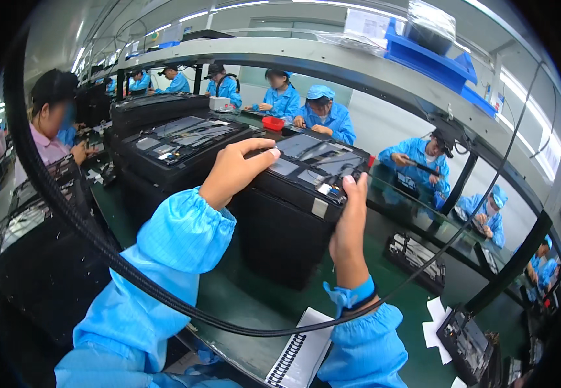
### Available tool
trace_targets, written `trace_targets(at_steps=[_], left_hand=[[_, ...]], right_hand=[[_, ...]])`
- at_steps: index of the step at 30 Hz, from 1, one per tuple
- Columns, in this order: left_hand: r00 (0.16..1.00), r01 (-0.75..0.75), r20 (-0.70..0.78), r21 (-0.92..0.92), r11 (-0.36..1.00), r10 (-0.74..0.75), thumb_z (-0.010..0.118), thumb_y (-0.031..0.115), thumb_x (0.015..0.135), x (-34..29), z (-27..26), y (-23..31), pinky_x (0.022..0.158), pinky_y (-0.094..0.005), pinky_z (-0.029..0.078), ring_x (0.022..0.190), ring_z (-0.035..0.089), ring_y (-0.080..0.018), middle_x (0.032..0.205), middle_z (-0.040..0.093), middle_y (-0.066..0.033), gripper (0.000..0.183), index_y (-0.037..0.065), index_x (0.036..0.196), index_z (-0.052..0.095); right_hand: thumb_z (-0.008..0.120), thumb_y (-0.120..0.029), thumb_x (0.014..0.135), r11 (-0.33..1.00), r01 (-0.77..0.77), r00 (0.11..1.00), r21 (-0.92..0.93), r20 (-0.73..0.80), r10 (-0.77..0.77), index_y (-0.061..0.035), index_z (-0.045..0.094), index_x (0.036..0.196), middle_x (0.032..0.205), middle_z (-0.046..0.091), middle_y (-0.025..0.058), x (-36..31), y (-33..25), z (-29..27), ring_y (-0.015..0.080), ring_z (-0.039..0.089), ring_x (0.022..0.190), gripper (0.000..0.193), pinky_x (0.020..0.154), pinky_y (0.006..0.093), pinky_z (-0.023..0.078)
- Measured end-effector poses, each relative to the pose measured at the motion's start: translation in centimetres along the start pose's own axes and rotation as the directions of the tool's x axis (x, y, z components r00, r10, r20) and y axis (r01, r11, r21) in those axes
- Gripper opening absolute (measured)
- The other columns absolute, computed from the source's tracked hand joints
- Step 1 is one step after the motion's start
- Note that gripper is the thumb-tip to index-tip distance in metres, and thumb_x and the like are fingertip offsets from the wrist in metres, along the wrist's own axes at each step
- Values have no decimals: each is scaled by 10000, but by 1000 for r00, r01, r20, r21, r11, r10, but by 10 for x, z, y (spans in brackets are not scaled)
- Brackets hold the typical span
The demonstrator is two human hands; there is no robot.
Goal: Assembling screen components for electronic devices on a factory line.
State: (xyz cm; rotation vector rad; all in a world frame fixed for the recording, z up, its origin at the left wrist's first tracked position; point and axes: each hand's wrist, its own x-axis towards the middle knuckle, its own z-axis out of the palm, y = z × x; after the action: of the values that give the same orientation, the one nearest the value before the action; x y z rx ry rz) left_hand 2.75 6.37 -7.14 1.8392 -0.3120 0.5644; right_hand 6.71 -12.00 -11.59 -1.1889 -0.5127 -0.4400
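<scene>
At the left edge of a black tray stack [280,229], over the green desk [229,297], our left hand [235,171] extends thumb and forefinger; pinching or not, we cannot tell. Our right hand [350,229] lies straight-fingered along the stack's right side. An opened tablet-like device [319,158] sits on top.

Sleeves [144,291], lower half: bright blue, faint lines
Stack [280,239], centre: black
Table [242,304], lower centre: dark green
Bin [272,123], upper centre: red
Tray [423,63], upper right: blue
</scene>
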Motion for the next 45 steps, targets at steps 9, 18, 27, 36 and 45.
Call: trace_targets(at_steps=[9, 18, 27, 36, 45], left_hand=[[767, -271, -639, -249, 930, 53, 508, 138, 793, -63, 36, -35, 841, -290, 373, 1019, 442, -177, 1122, 459, -121, 453, 10, 1206, 371], [906, 203, -250, -450, 870, -341, 692, 135, 659, -90, 131, -103, 974, -312, 244, 1194, 268, -273, 1278, 261, -219, 1003, -129, 1255, -71], [942, 314, 86, -567, 761, -325, 545, 272, 744, 23, 94, -193, 902, -307, 289, 1097, 372, -184, 1254, 350, -126, 839, -68, 1301, 18], [950, 228, 76, -832, 505, -303, 430, 252, 820, 195, 116, -358, 834, -379, 393, 940, 514, -197, 1036, 560, -54, 285, 70, 1007, 544], [948, 184, 3, -820, 542, -318, 462, 174, 793, 242, 110, -382, 834, -351, 383, 927, 527, -202, 985, 587, -67, 301, 34, 1053, 520]], right_hand=[[517, -242, 810, 978, -169, 973, 118, -136, 185, 39, 397, 1193, 1230, 412, 136, 1, 5, -93, 226, 348, 1167, 490, 970, 352, 213], [693, 6, 422, 816, -208, 933, -539, 141, 331, 60, 289, 1244, 1266, 354, 195, 69, 162, -178, 295, 315, 1191, 918, 980, 308, 241], [706, 75, 432, 896, -269, 904, -353, 229, 361, 31, 369, 1148, 1128, 471, 147, 100, 190, -186, 266, 460, 1038, 793, 928, 337, 335], [783, -195, 523, 560, -205, 978, -803, -196, 77, 71, 371, 1137, 1061, 504, 242, 106, 254, -164, 354, 495, 994, 785, 855, 369, 399], [716, -142, 597, 598, -268, 964, -755, -215, 160, 86, 381, 1149, 1152, 439, 254, 122, 269, -151, 334, 444, 1071, 684, 901, 346, 356]])
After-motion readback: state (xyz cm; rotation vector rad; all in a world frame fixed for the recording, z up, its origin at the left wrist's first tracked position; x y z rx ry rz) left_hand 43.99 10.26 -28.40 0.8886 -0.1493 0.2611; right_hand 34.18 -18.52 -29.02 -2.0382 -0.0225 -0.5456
